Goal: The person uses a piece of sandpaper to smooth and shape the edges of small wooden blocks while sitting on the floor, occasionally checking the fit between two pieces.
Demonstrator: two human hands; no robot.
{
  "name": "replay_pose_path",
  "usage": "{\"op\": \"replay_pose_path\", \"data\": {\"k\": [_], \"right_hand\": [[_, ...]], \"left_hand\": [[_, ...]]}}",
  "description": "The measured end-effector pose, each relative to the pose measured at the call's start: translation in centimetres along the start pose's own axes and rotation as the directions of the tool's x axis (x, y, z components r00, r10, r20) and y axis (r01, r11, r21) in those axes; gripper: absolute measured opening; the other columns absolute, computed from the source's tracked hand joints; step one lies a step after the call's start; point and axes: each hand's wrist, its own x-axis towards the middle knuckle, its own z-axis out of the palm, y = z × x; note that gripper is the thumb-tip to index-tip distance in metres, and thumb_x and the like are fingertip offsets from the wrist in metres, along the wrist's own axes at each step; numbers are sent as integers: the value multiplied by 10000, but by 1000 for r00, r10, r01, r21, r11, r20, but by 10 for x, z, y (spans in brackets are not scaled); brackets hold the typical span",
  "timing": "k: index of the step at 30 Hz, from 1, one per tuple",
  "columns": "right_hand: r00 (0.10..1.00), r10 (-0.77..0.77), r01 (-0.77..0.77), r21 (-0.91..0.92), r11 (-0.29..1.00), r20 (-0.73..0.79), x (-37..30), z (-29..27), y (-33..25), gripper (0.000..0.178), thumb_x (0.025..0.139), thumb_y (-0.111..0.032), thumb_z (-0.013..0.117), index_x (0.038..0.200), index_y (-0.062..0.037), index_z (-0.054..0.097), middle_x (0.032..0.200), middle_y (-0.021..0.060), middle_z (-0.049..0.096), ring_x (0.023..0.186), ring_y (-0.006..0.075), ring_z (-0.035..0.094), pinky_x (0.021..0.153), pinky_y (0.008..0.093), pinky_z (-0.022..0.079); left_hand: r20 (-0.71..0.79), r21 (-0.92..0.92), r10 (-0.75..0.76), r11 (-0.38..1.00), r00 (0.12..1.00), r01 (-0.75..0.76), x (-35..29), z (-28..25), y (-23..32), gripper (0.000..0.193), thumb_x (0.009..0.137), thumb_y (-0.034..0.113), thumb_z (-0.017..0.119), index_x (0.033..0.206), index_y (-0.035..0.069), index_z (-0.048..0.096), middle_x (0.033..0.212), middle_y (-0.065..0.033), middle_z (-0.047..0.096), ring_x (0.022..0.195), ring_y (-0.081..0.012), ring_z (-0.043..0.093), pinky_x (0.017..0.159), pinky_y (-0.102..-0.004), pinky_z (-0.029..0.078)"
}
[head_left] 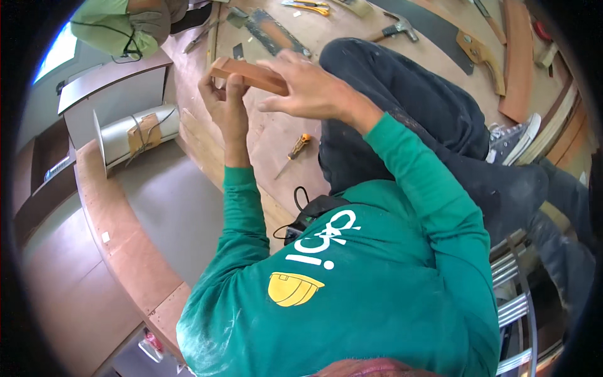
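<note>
A short reddish-brown wooden block (pixel 251 74) is raised in front of me, above my lap. My left hand (pixel 227 113) grips its left end, thumb on the near side and fingers behind. At the other end, my right hand (pixel 317 91) is closed loosely about the block, fingers over the top and thumb lower down; part of that end is hidden by the hand. Below the hands, a screwdriver (pixel 298 146) with an orange and black handle lies on the brown board surface.
A handsaw (pixel 468 50), a hammer (pixel 399 28), a flat metal-edged tool (pixel 276 34) and a yellow cutter (pixel 308 6) lie beyond my knee. Curved wood strips (pixel 518 63) stand right. A curved wooden frame (pixel 125 242) is at left. Another person (pixel 119 28) is at the upper left.
</note>
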Motion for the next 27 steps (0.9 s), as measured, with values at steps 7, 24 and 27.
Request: {"op": "replay_pose_path", "data": {"k": [7,24,27], "right_hand": [[995,93,-92,23,996,-32,53,23,12,1020,772,-422,764,1643,-34,404,1462,329,520,1405,490,511,1179,495,438],[978,6,36,199,979,-208,56,-8,19,559,942,-211,746,1454,-35,609,1319,215,692,1243,350,654,1063,433,516],[984,161,-126,355,926,-71,52,-20,4,499,955,-183,742,1404,1,630,1195,151,730,1096,255,701,971,380,554]], "left_hand": [[15,84,-42,996,999,40,17,9,-6,444,1047,153,725,1373,4,464,1363,-171,595,1136,-223,699,872,-364,671],[72,144,31,989,997,-41,38,42,2,421,981,139,807,1374,69,672,1183,-78,711,1108,-237,730,879,-335,623],[185,326,154,922,971,-209,45,26,21,340,1001,133,778,1335,79,738,1129,-38,727,1070,-187,716,904,-328,596]]}}
